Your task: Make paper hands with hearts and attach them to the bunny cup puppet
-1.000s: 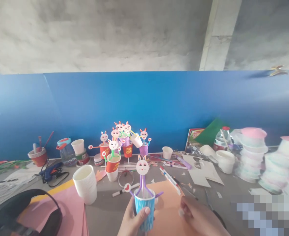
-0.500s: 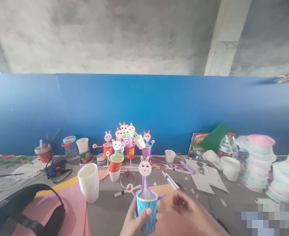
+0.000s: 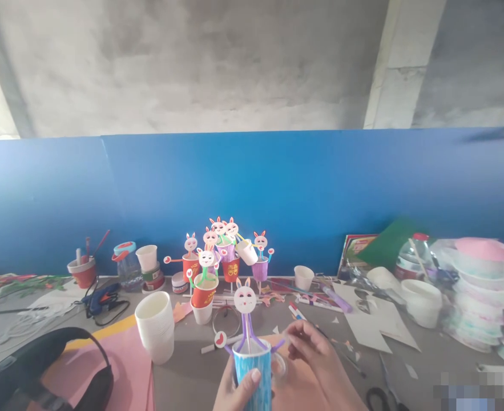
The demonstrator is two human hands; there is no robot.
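Note:
My left hand (image 3: pixel 236 389) is wrapped around a blue paper cup (image 3: pixel 254 374) at the bottom centre. A white rabbit face (image 3: pixel 245 297) on purple straw arms rises from the cup, with a red heart (image 3: pixel 220 339) on the left arm. My right hand (image 3: pixel 315 361) is just right of the cup, its fingers pinched together at the tip of the purple right arm (image 3: pixel 278 345). Both hands hover over an orange sheet (image 3: pixel 297 381).
A group of finished rabbit cups (image 3: pixel 221 257) stands by the blue wall. A stack of white cups (image 3: pixel 155 324), pink paper (image 3: pixel 119 365), black headphones (image 3: pixel 46 371), a glue gun (image 3: pixel 100 297), markers (image 3: pixel 297 311), scissors (image 3: pixel 382 394) and stacked bowls (image 3: pixel 480 297) lie about.
My right hand rose from the orange sheet and moved left to the cup's right arm. The view tilted slightly upward.

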